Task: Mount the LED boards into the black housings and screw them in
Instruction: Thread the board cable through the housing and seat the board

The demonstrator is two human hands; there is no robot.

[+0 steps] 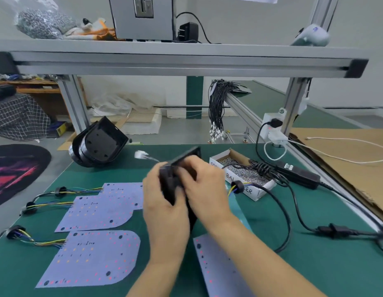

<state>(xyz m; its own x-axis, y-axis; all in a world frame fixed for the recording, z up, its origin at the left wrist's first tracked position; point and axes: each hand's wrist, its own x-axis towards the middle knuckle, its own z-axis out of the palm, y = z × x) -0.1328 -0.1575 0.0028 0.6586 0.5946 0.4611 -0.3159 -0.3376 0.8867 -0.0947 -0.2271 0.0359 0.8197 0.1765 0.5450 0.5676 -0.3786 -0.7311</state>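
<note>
Black housing (175, 185) between both hands' grip.

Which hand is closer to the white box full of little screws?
The right hand. It grips the black housing just beside the screw box, which sits to its right. The left hand holds the housing's other side, farther from the box.

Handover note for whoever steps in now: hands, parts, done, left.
Left hand and right hand both grip one black housing, lifted off the green mat; image is blurred there.
Three LED boards lie flat at left with their wires, a fourth board near right.
Stack of housings sits at the far left mat edge; screw box at right.
Done: no board visibly mounted.
Left: seat boards, screw all in.
</note>
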